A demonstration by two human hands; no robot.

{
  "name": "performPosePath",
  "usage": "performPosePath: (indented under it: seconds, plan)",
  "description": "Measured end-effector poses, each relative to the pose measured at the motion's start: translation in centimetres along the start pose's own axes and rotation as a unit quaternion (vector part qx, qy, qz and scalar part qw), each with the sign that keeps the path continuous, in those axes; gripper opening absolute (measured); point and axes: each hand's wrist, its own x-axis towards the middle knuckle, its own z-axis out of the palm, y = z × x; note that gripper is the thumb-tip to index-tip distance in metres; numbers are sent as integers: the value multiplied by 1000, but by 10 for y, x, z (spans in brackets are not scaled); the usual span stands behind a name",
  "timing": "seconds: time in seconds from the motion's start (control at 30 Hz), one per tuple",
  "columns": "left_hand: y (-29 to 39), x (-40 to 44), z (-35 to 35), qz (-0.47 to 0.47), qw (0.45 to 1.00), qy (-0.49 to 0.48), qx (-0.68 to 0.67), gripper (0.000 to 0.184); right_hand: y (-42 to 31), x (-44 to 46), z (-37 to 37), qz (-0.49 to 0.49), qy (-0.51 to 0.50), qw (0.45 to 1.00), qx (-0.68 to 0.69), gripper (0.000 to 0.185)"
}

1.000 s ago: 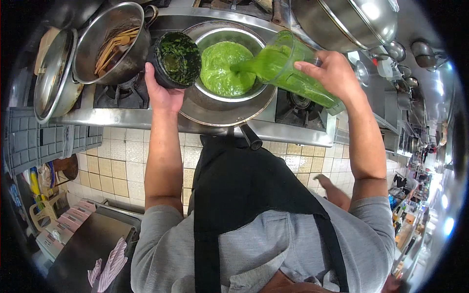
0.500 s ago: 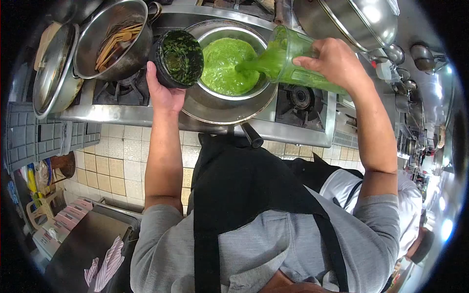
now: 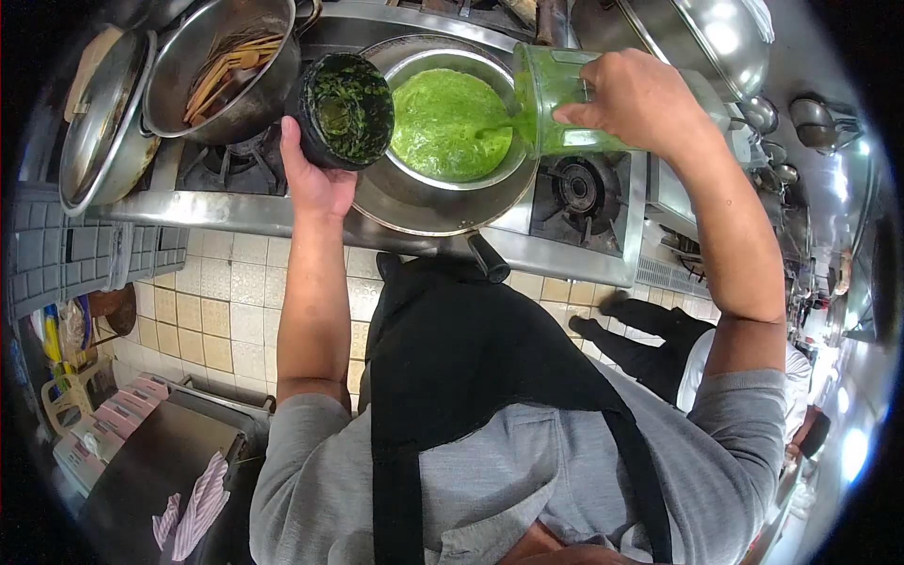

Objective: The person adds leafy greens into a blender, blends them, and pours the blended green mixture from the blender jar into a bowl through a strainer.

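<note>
My right hand [image 3: 640, 104] is closed around the handle of a clear blender jar [image 3: 557, 99], which lies tipped on its side. A thin stream of green liquid runs from its mouth into a steel bowl [image 3: 421, 175] that holds a foamy green purée [image 3: 447, 122]. The bowl sits inside a wide pan [image 3: 414, 218] on the stove. To its left, my left hand [image 3: 320, 184] grips a round black blender lid [image 3: 346, 111] from below, its inner side up and smeared with chopped green bits.
A pot [image 3: 174, 99] with wooden utensils stands at the left, beside a lidded pot [image 3: 104, 127]. A bare burner [image 3: 578, 188] lies right of the pan, and large steel bowls [image 3: 702, 38] stand behind. Another person [image 3: 692, 353] is at my right.
The green stream has thinned, and the jar holds less liquid. My right hand has raised the jar's base to nearly level. The other person's legs have come into view.
</note>
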Motion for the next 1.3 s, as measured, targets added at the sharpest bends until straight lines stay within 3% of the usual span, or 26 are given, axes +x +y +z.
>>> performPosePath:
  seconds: [0.5,0.6,0.7,0.77,0.8,0.97,1.1,1.3]
  plan:
    - [3,-6,2,14,1000,-22,-16,67,-25,0,-60,-51,65,995,-55,43]
    - [2,-5,-1,5,999,-37,-22,67,-30,7,-81,-2,17,998,-69,42]
    - [3,-8,3,-8,999,3,-43,68,-25,10,-93,16,-135,985,-106,45]
    - [4,-9,1,-8,998,-1,-62,66,-14,3,-67,-98,48,994,-15,33]
    - [3,-9,5,5,999,2,-53,67,-15,3,-64,-118,69,991,-6,38]
    - [8,-14,9,9,1000,11,-19,70,-28,5,-66,-112,-31,993,-3,31]
    - [10,-18,11,13,998,56,21,70,-33,4,-63,-118,-25,992,22,27]
    - [6,-16,14,-13,1000,-19,14,72,-37,14,-33,-124,-33,991,45,31]
